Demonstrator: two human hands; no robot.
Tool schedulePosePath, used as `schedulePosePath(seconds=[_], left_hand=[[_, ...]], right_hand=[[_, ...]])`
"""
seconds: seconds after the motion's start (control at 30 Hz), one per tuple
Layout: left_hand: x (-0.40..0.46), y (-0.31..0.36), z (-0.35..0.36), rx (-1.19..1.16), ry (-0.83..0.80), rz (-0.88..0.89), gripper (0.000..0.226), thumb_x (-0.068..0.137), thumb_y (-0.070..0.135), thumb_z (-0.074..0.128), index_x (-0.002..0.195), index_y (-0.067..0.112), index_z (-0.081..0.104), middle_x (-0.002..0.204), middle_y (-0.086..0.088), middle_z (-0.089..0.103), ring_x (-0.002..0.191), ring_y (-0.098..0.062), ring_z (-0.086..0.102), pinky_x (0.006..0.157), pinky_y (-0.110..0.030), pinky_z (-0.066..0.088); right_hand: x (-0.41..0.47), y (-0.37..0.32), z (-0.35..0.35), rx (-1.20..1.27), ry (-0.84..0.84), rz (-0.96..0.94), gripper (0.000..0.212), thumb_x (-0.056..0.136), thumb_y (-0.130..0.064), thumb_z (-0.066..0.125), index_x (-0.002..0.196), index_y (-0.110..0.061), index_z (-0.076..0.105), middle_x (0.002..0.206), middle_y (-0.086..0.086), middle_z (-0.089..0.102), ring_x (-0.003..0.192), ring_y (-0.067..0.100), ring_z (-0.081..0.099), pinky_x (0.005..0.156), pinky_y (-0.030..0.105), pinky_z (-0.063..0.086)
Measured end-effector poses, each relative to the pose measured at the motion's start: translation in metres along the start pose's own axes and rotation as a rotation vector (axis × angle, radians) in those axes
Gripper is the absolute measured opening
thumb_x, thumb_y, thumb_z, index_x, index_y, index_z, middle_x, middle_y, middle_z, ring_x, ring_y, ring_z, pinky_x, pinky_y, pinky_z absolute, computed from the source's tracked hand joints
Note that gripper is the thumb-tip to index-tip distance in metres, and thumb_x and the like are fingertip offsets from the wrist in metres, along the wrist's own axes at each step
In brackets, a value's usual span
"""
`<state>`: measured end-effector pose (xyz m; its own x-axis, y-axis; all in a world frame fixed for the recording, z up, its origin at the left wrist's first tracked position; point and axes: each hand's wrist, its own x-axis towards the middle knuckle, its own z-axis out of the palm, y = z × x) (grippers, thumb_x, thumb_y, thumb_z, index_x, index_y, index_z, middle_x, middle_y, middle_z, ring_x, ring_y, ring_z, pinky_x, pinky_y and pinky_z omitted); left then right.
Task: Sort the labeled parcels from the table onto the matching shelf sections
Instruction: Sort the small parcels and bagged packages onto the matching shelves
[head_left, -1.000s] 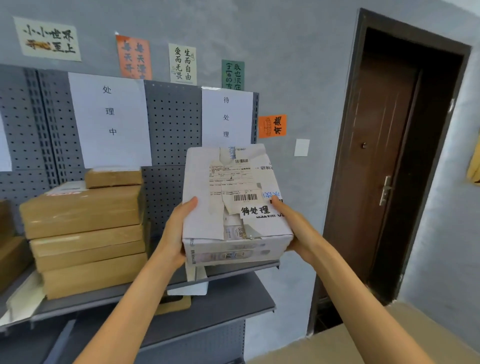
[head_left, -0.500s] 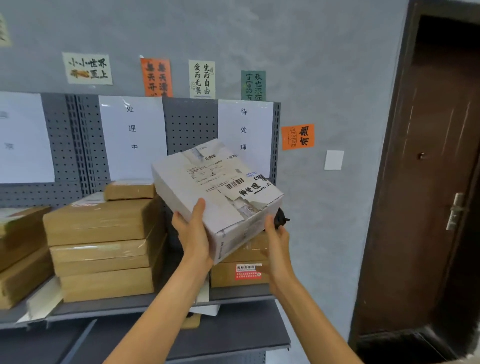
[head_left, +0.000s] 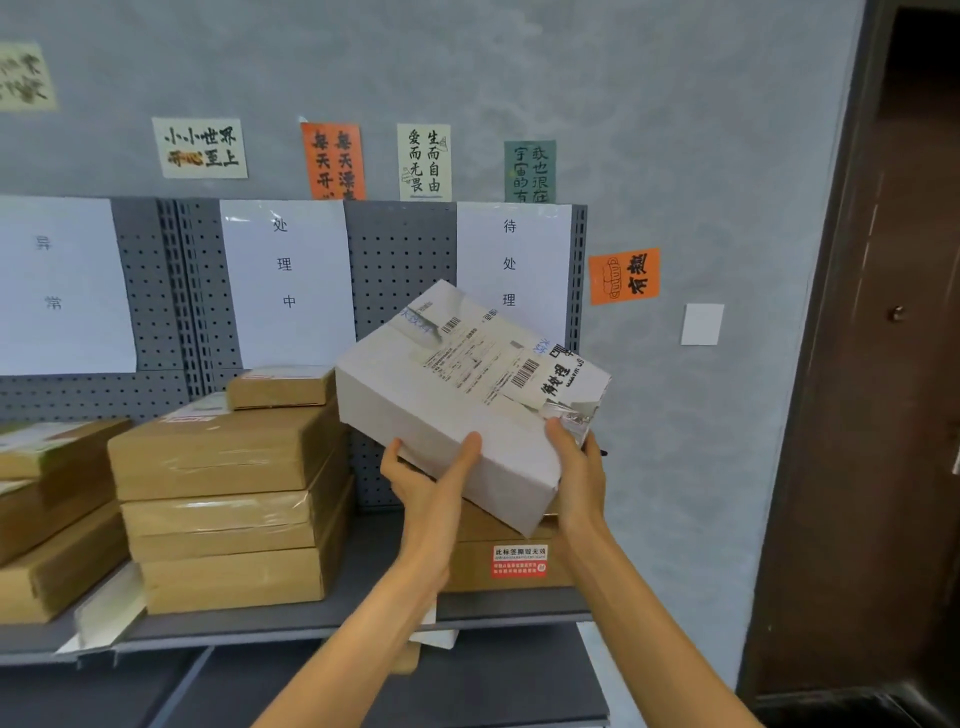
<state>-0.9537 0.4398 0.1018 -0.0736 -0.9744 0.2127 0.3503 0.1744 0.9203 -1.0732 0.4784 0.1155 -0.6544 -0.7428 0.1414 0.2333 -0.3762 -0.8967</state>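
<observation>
Both hands gripped one white cardboard parcel (head_left: 457, 410). The left hand (head_left: 428, 480) cupped its near lower edge from below, thumb up along the side face. The right hand (head_left: 574, 467) clasped the torn near corner, thumb pressed on top. The parcel was held in the air, tilted, far end raised, with its shipping label and the handwritten characters 待处理 facing up.

It hung over the right end of the grey shelf board (head_left: 311, 621), directly above a brown box with a red sticker (head_left: 511, 564) resting there. Whether the two touched could not be told. Behind it, on the pegboard back panel (head_left: 400, 270), a white sign reading 待处理 (head_left: 511, 262) marked this section. To the left, under a sign reading 处理中 (head_left: 284, 265), stood a stack of brown taped parcels (head_left: 223, 509).

The label matched the right-hand sign, so this looked like the placing step. The next move would seem to call for levelling the parcel, lowering it squarely onto the brown box, then letting go with both hands.
</observation>
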Motion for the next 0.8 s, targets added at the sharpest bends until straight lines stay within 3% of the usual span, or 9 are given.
schedulePosePath(seconds=[0.1,0.17,0.27,0.37,0.43,0.5,0.57,0.67,0.8], left_hand=[[0.023,0.031,-0.031,0.106,0.08,0.176,0.104,0.064,0.054,0.071,0.147,0.031,0.013,0.147,0.0,0.033,0.127,-0.011,0.036,0.111,-0.037,0.03],[0.041,0.055,-0.053,0.226,0.073,0.273,0.094,0.073,0.055,0.063,0.15,0.027,0.015,0.153,0.0,0.028,0.133,-0.013,0.032,0.112,-0.037,0.027],[0.062,0.075,-0.069,0.38,-0.169,0.266,0.074,0.089,0.042,0.055,0.151,0.03,0.017,0.151,0.008,0.029,0.134,-0.014,0.034,0.104,-0.029,0.033],[0.071,0.08,-0.075,0.429,-0.38,0.252,0.083,0.075,0.054,0.069,0.145,0.041,0.026,0.13,0.025,0.045,0.113,-0.002,0.05,0.079,-0.012,0.043],[0.075,0.079,-0.075,0.456,-0.488,0.316,0.084,0.067,0.05,0.079,0.137,0.044,0.033,0.122,0.032,0.054,0.112,0.007,0.053,0.081,-0.011,0.048],[0.08,0.074,-0.074,0.455,-0.528,0.388,0.08,0.071,0.028,0.08,0.137,0.036,0.037,0.123,0.026,0.057,0.116,0.007,0.052,0.089,-0.014,0.049],[0.085,0.071,-0.071,0.417,-0.498,0.415,0.083,0.069,0.021,0.083,0.138,0.033,0.039,0.126,0.019,0.058,0.116,0.004,0.053,0.092,-0.019,0.05],[0.098,0.063,-0.068,0.353,-0.446,0.384,0.081,0.066,0.024,0.082,0.136,0.038,0.043,0.126,0.018,0.058,0.115,0.0,0.055,0.093,-0.025,0.049],[0.116,0.049,-0.059,0.293,-0.344,0.283,0.074,0.068,0.032,0.08,0.132,0.038,0.045,0.122,0.014,0.059,0.113,-0.009,0.057,0.093,-0.033,0.051]], right_hand=[[0.019,-0.013,-0.014,-0.08,-0.02,0.003,0.039,0.088,-0.036,0.065,0.126,-0.034,0.057,0.111,0.002,0.071,0.095,0.024,0.068,0.081,0.045,0.057],[0.027,-0.025,-0.022,-0.129,-0.054,0.002,0.033,0.089,-0.036,0.063,0.122,-0.033,0.058,0.109,0.001,0.071,0.093,0.024,0.068,0.074,0.042,0.056],[0.037,-0.043,-0.028,-0.166,-0.143,0.028,0.025,0.091,-0.036,0.059,0.115,-0.03,0.06,0.103,0.0,0.071,0.081,0.018,0.066,0.059,0.028,0.049],[0.045,-0.056,-0.026,-0.201,-0.2,0.04,0.03,0.09,-0.038,0.059,0.118,-0.025,0.061,0.095,0.0,0.072,0.07,0.015,0.068,0.045,0.023,0.049],[0.052,-0.062,-0.021,-0.229,-0.203,0.039,0.027,0.089,-0.039,0.061,0.112,-0.024,0.063,0.091,0.001,0.072,0.066,0.015,0.068,0.045,0.024,0.049],[0.058,-0.066,-0.015,-0.262,-0.205,0.05,0.022,0.089,-0.043,0.061,0.101,-0.026,0.067,0.091,0.003,0.073,0.072,0.019,0.067,0.057,0.029,0.052],[0.063,-0.067,-0.012,-0.261,-0.2,0.049,0.025,0.089,-0.048,0.058,0.099,-0.028,0.069,0.098,0.003,0.074,0.083,0.023,0.067,0.071,0.034,0.05],[0.073,-0.064,-0.012,-0.238,-0.187,0.056,0.043,0.086,-0.059,0.056,0.117,-0.031,0.066,0.115,0.005,0.069,0.107,0.029,0.062,0.077,0.037,0.048],[0.084,-0.056,-0.014,-0.206,-0.185,0.017,0.05,0.082,-0.062,0.057,0.122,-0.033,0.064,0.12,0.005,0.067,0.115,0.03,0.06,0.093,0.044,0.05]])
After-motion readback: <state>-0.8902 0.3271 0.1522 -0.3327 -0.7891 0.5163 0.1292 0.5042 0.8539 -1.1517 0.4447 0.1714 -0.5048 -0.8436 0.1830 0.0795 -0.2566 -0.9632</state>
